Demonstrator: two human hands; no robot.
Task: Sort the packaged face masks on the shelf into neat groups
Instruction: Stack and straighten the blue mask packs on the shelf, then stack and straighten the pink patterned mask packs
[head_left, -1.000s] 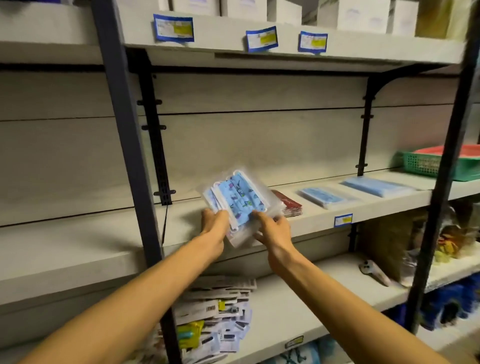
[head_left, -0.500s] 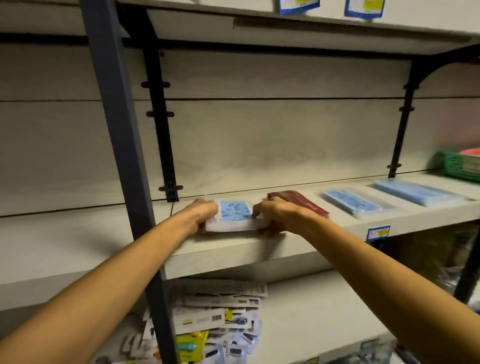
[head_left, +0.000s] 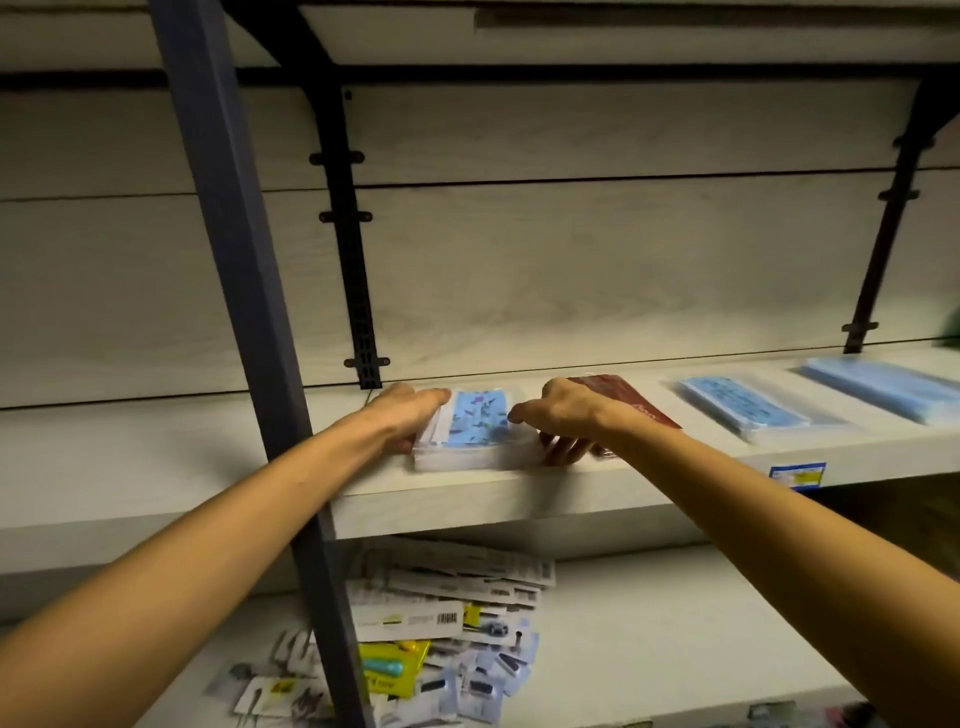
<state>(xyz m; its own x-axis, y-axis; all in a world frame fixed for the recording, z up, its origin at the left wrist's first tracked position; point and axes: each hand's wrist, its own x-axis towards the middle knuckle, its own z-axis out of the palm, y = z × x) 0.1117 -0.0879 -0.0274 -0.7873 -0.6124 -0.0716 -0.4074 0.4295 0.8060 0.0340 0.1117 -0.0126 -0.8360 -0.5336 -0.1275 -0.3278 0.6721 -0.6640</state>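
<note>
A stack of clear packs of blue patterned face masks (head_left: 475, 426) lies flat on the middle shelf (head_left: 467, 501), near its front edge. My left hand (head_left: 405, 415) grips the stack's left end, fingers over the top. My right hand (head_left: 566, 415) holds the right end, thumb on the top edge and fingers curled against the side. A dark red mask pack (head_left: 626, 400) lies right behind my right hand, partly hidden by it. Further right lie a blue mask pack (head_left: 737, 408) and a light blue stack (head_left: 883, 387).
A dark metal upright (head_left: 234, 260) stands in front of the shelf, crossing my left forearm. A black bracket rail (head_left: 358, 291) runs down the back wall. The lower shelf holds a messy pile of carded small goods (head_left: 441, 613). A price label (head_left: 797, 475) sticks on the shelf edge.
The patterned mask stack, held tilted in the air a second ago, has been lowered flat onto the shelf. Both hands stay at its ends. The view has moved closer.
</note>
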